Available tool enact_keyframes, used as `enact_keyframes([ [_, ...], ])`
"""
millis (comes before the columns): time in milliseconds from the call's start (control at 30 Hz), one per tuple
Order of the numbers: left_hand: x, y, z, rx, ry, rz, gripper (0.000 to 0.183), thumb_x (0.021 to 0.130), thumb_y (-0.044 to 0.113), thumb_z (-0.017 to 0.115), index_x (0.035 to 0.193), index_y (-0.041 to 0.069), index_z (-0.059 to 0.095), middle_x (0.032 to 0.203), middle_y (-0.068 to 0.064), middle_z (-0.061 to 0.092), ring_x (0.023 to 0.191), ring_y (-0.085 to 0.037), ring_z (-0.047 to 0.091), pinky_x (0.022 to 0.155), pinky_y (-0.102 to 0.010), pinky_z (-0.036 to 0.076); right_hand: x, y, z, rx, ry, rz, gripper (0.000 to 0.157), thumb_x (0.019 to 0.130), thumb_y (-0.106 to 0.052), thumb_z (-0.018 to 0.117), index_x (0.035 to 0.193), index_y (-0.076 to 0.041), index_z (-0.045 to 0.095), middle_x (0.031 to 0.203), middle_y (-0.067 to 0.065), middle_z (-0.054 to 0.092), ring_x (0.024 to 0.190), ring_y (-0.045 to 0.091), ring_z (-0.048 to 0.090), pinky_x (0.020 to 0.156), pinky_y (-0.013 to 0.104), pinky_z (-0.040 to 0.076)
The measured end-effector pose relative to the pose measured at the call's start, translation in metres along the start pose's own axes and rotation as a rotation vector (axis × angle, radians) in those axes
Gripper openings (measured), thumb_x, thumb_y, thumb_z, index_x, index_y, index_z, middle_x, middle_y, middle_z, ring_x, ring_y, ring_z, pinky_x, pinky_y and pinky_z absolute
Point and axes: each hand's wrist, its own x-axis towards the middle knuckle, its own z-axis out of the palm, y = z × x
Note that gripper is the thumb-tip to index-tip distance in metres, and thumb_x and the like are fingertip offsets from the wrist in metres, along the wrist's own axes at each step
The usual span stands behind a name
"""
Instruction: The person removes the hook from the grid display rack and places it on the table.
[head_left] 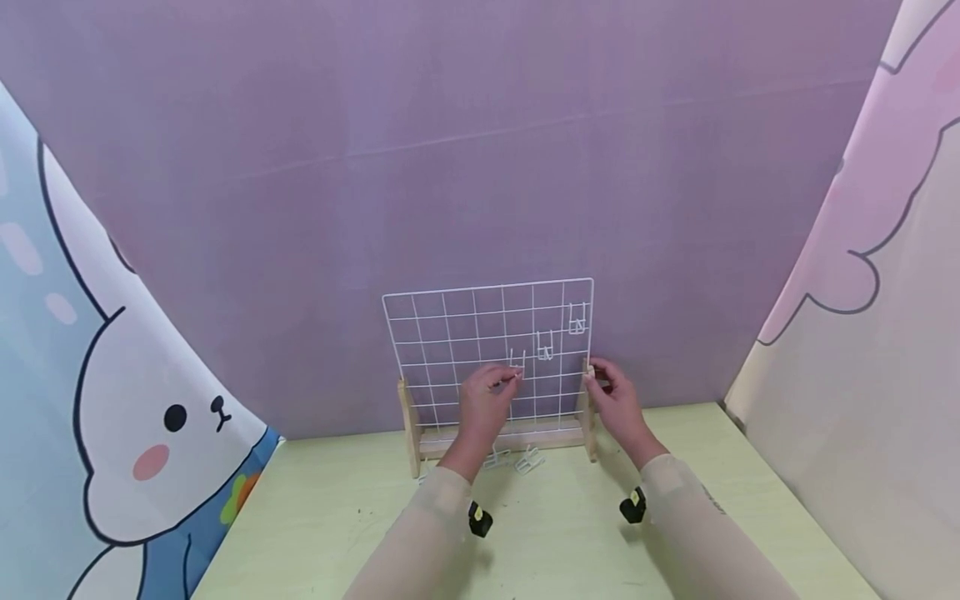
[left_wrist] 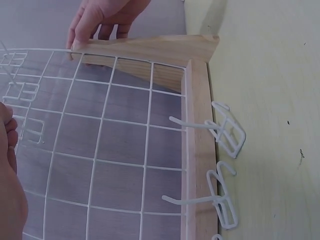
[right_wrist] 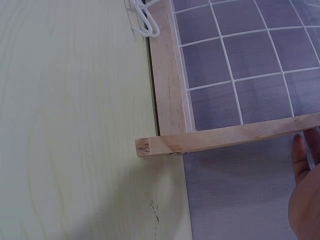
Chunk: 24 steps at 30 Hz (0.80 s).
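A white wire grid panel (head_left: 465, 321) stands upright in a wooden stand (head_left: 408, 425). My left hand (head_left: 482, 404) pinches a white wire hook (head_left: 517, 358) at the middle of the grid; the fingertips partly cover it. Whether the hook is fully seated on a wire, I cannot tell. At the grid's right side, my right hand (head_left: 621, 410) grips the upper end of the stand's right post (left_wrist: 150, 47), thumb in front and fingers behind. Two more hooks, an upper one (head_left: 577, 321) and a lower one (head_left: 545, 346), hang on the grid toward the upper right.
Loose white hooks, one (left_wrist: 227, 131) beside another (left_wrist: 222, 200), lie on the pale yellow tabletop (head_left: 555, 533) against the stand's base. A purple backdrop (head_left: 480, 167) rises behind the grid. Printed cartoon panels (head_left: 150, 358) flank the table.
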Motion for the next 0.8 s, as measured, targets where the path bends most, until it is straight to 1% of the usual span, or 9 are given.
enact_keyframes([
  [67,0.001,0.001,0.000,-0.007,0.005,0.008,0.006,0.095,0.006,0.087,0.100,0.009,0.086,0.100,-0.001,0.082,0.091,-0.016,0.076,0.084,-0.029,0.064,0.000,0.000,0.000,-0.010,0.004,-0.002,0.033,0.110,0.001,0.064,0.141,0.010,0.062,0.128,0.033,0.066,0.112,0.046,0.061,0.082,0.015,0.052],
  [300,0.000,0.005,-0.001,-0.021,0.012,0.016,0.007,0.094,0.006,0.088,0.100,0.009,0.086,0.099,0.001,0.081,0.090,-0.014,0.076,0.082,-0.032,0.066,0.000,0.001,-0.001,-0.053,0.000,-0.001,0.033,0.110,-0.001,0.064,0.142,0.007,0.063,0.128,0.029,0.068,0.110,0.031,0.063,0.085,0.019,0.054],
  [400,-0.001,0.006,-0.001,-0.031,0.015,0.024,0.007,0.094,0.007,0.089,0.100,0.010,0.086,0.099,0.002,0.081,0.090,-0.014,0.076,0.082,-0.032,0.066,0.000,0.001,-0.001,-0.052,-0.001,0.001,0.032,0.110,0.000,0.065,0.141,0.008,0.063,0.127,0.029,0.068,0.109,0.031,0.063,0.085,0.019,0.054],
  [567,-0.002,0.007,0.001,-0.027,0.014,0.029,0.008,0.093,0.007,0.090,0.098,0.012,0.085,0.099,0.003,0.081,0.090,-0.013,0.076,0.082,-0.028,0.064,-0.001,-0.001,-0.001,-0.054,0.002,-0.005,0.032,0.110,0.000,0.065,0.141,0.008,0.063,0.126,0.028,0.069,0.108,0.032,0.063,0.083,0.019,0.054],
  [667,-0.004,0.008,0.001,-0.019,0.001,0.014,0.009,0.093,0.006,0.090,0.097,0.012,0.085,0.098,0.004,0.081,0.089,-0.011,0.075,0.082,-0.027,0.064,-0.001,-0.003,-0.001,-0.061,0.006,-0.017,0.032,0.109,0.000,0.065,0.140,0.009,0.064,0.125,0.028,0.069,0.106,0.031,0.064,0.082,0.019,0.054],
  [800,-0.009,0.011,0.001,-0.002,-0.033,-0.020,0.008,0.093,0.006,0.090,0.096,0.012,0.085,0.096,0.005,0.080,0.088,-0.010,0.074,0.082,-0.028,0.064,-0.001,-0.004,-0.001,-0.063,0.007,-0.021,0.032,0.109,0.001,0.065,0.140,0.010,0.064,0.125,0.029,0.069,0.105,0.030,0.064,0.082,0.019,0.055],
])
